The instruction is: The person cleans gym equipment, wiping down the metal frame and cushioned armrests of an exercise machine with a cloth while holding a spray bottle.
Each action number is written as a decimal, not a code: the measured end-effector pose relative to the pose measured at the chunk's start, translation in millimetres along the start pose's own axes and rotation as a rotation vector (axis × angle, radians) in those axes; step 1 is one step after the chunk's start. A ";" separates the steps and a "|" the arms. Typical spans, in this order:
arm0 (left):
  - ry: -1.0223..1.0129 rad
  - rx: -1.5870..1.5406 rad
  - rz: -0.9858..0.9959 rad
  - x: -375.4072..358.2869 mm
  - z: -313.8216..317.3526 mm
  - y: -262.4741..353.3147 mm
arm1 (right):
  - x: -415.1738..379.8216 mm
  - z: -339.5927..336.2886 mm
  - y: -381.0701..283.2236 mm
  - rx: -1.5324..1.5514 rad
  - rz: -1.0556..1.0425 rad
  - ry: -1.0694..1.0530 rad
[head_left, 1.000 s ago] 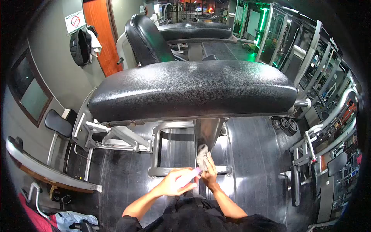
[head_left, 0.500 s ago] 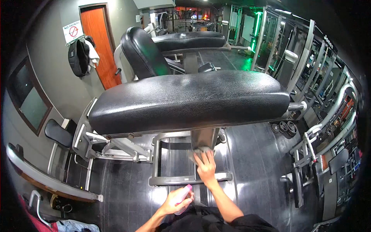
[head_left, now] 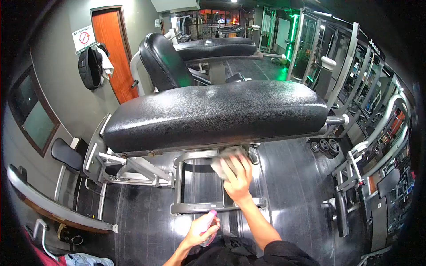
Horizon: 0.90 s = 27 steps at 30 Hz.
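A long black padded bench stretches across the middle, on a grey metal frame. Just beneath its near edge, my right hand presses a greyish cloth to the upper part of the upright post, which the hand and cloth largely hide. Lower down, close to my body, my left hand is wrapped round a spray bottle with a pink top.
Behind the pad are a black backrest and another long pad. Weight plates lie on the floor at the right, near more gym machines. A curved machine arm is at the lower left.
My right hand has moved up the post with the cloth, closer to the underside of the pad. My left hand and the bottle have barely moved.
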<state>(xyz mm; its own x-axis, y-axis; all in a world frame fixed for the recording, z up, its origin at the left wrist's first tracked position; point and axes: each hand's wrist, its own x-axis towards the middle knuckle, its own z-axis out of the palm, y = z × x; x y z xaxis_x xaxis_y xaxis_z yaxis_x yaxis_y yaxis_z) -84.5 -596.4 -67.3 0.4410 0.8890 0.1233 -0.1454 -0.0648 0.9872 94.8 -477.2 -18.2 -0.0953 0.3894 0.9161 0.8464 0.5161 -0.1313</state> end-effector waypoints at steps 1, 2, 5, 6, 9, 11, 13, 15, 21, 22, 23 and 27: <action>0.000 0.005 0.006 1.0 2.8 2.9 | 14.4 4.8 -1.2 -0.073 -0.020 -0.070; -0.008 -0.019 -0.019 0.3 5.7 7.6 | 16.9 5.5 -4.2 -0.070 -0.021 -0.060; -0.019 -0.104 0.025 -4.0 6.9 11.3 | 16.9 9.8 -10.0 -0.155 0.030 0.003; -0.014 -0.155 0.007 -4.1 5.1 11.9 | 9.3 9.0 -7.0 -0.124 0.069 -0.027; 0.011 -0.158 0.002 -10.6 -0.2 3.0 | -42.5 20.3 7.1 -0.047 0.156 -0.049; 0.029 -0.109 0.030 -11.8 -5.4 1.3 | -107.9 41.4 20.8 -0.058 0.207 -0.095; 0.058 -0.174 0.002 -13.1 -8.3 4.8 | -161.0 46.1 21.7 0.019 0.306 -0.244; 0.057 -0.112 0.020 -11.3 -10.0 7.0 | -212.5 49.3 26.6 0.170 0.509 -0.333; 0.073 -0.137 0.010 -5.6 -13.5 8.9 | -205.3 26.4 49.0 0.488 1.315 0.087; 0.069 -0.142 0.007 -3.3 -12.7 7.1 | -174.4 18.6 49.1 0.502 1.257 0.204; 0.066 -0.124 0.009 -1.4 -12.3 4.4 | -141.5 13.3 47.7 0.514 1.199 0.317; 0.042 -0.132 -0.024 5.1 -6.9 6.3 | -44.7 9.7 56.1 0.760 0.943 0.485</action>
<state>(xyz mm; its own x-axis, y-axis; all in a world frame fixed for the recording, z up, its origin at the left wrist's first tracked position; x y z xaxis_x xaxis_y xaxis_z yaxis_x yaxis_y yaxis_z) -89.3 -589.1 -61.2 0.4086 0.9080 0.0928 -0.2514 0.0142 0.9678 141.5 -458.2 -70.2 0.7019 0.6049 0.3761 -0.0382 0.5592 -0.8282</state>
